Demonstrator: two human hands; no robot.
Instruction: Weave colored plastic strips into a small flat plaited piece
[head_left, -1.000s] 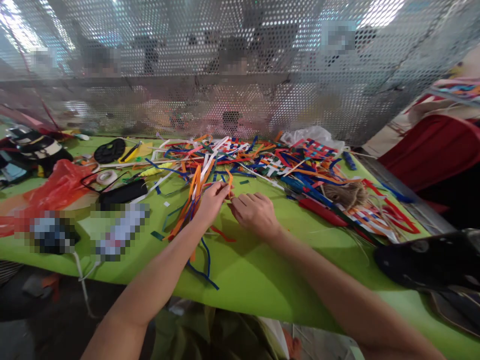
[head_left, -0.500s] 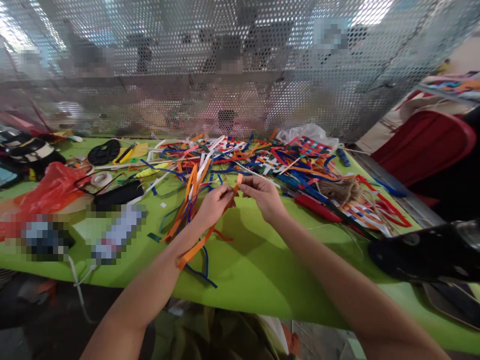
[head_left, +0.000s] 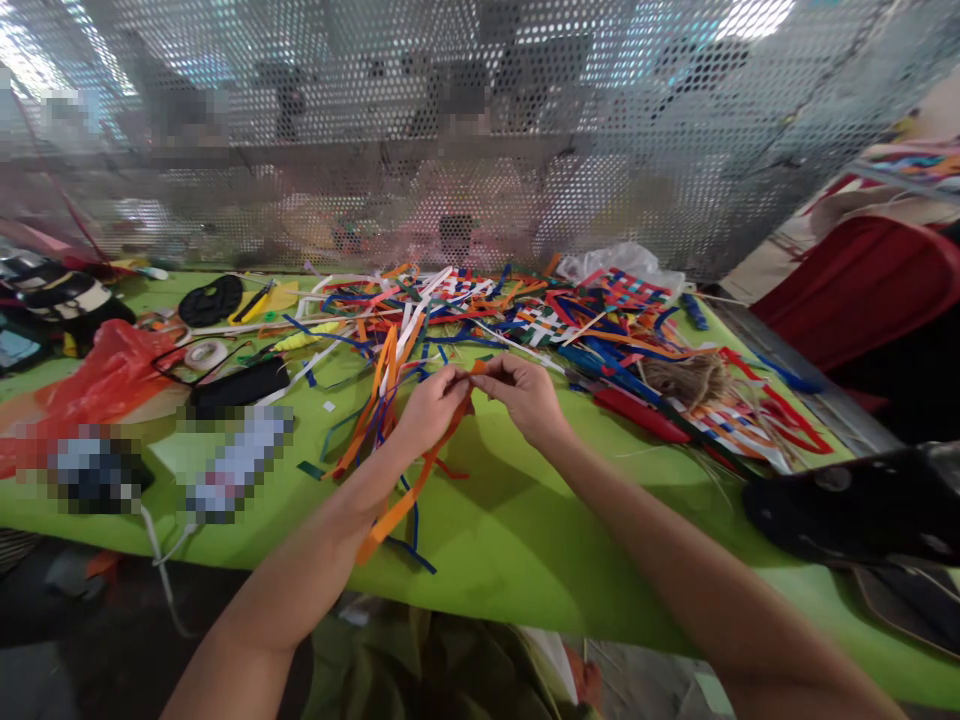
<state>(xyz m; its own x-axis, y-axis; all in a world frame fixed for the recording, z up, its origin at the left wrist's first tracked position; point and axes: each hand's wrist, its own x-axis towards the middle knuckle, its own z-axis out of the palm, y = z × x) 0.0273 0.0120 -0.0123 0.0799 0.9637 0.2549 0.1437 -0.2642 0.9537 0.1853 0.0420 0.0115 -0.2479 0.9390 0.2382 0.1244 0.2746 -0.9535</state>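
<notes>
My left hand [head_left: 437, 405] is closed on an orange strip [head_left: 405, 510], whose long tail hangs down toward the front of the table. Right beside it, my right hand [head_left: 519, 392] pinches the upper end of the same strip, and the fingertips of both hands meet. How the end lies between the fingers is partly hidden. Blue strips [head_left: 415, 520] dangle below my left wrist. A bundle of loose orange, white and purple strips [head_left: 384, 385] lies just left of my left hand.
A heap of coloured strips and woven pieces [head_left: 547, 322] covers the back of the green table [head_left: 525, 540]. Red-handled scissors [head_left: 641, 415] lie at right near twine [head_left: 686, 380]. To the left are a red plastic bag [head_left: 105, 375], tape [head_left: 206, 353] and a black case [head_left: 240, 388].
The orange end that stood up between my fingertips is now folded down, mostly out of sight. My hands have drawn slightly closer together, and the strip's tail hangs a little lower.
</notes>
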